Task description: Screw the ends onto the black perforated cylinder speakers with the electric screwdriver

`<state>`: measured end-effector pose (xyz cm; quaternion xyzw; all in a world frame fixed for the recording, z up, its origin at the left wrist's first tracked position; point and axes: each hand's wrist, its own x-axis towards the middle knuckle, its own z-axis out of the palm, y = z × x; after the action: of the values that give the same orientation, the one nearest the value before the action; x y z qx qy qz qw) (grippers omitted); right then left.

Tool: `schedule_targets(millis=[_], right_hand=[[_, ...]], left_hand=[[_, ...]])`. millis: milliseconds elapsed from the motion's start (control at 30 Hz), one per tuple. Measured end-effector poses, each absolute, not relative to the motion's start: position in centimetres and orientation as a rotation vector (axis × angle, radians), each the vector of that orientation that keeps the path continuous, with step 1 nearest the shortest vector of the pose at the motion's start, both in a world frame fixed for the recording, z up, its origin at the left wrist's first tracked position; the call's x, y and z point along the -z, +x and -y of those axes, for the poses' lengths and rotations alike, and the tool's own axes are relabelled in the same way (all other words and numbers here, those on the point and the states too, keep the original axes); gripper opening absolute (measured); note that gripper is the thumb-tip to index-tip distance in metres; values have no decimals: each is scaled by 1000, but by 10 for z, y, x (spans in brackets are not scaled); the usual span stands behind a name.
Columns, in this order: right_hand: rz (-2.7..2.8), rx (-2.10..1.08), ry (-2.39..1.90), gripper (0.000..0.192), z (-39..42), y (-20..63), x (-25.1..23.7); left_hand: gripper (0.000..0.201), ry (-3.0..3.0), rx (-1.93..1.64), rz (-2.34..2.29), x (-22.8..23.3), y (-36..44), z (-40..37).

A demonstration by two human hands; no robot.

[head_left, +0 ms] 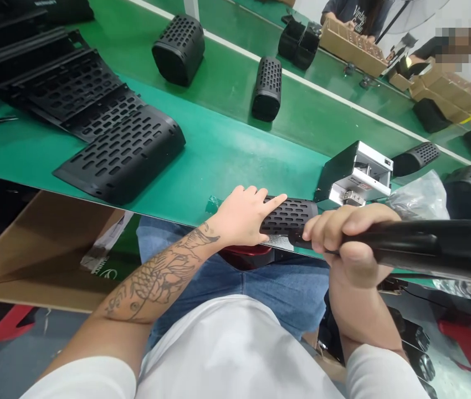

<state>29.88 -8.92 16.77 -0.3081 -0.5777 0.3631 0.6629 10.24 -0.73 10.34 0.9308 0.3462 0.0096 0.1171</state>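
Slotted black covers [129, 147]: overlapped on the green bench [223, 149] — presumably saving room. Left hand [246, 214]: thumb and fingers around one end of a perforated housing [292, 214] at the bench's near edge, likely steadying it. Black-and-silver machine [356, 176]: just beyond, seemingly within reach. Right hand [354, 238]: clenched on a black handheld tool [439, 248].
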Motion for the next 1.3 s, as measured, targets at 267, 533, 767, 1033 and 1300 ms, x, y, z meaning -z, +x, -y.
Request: schedule_targets(millis=[267,533,767,1033,1300], right_hand=[[1395,-811,-778,37,72,292,-151],[1435,-834,-762,44,69,288,-148],[1456,-905,-645,35,66,286,-148],[1514,-953,-556,29,61,288,-146],[1548,-955,-524,34,62,293,-143]], left_hand=[[108,2716,-50,-984,-105,102,8],[106,2705,-41,-981,-105,105,8],[107,2685,-25,-998,-106,105,9],[103,2694,-27,-997,-107,104,9],[105,2700,-53,-983,-102,104,9]])
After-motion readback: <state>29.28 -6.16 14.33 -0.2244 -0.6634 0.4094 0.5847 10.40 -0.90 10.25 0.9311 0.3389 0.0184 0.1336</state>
